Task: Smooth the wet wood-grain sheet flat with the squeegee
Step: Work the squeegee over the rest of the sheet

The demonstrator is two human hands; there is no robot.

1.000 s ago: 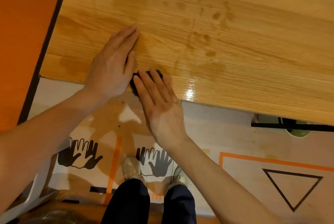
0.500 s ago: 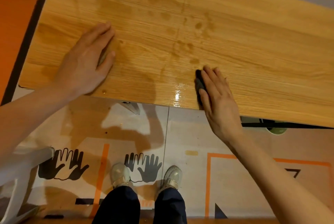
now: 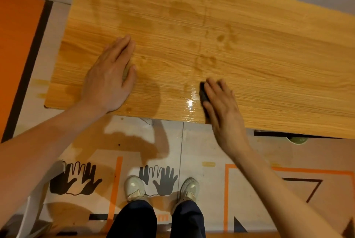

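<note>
Left hand [image 3: 109, 82] flat, fingers straight, pinning the sheet [image 3: 249, 60] on the table. Right hand [image 3: 221, 107] pressing the dark squeegee [image 3: 203, 93] near the front edge, beside a wet sheen. Risks: uneven pressure trapping bubbles; slipping on water; creasing at the edge.

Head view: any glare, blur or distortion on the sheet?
Head view: bright glare patch on the wet wood-grain sheet just left of the squeegee; right hand slightly motion-blurred, left hand sharper; wide-angle lens bows the sheet's edges.
</note>
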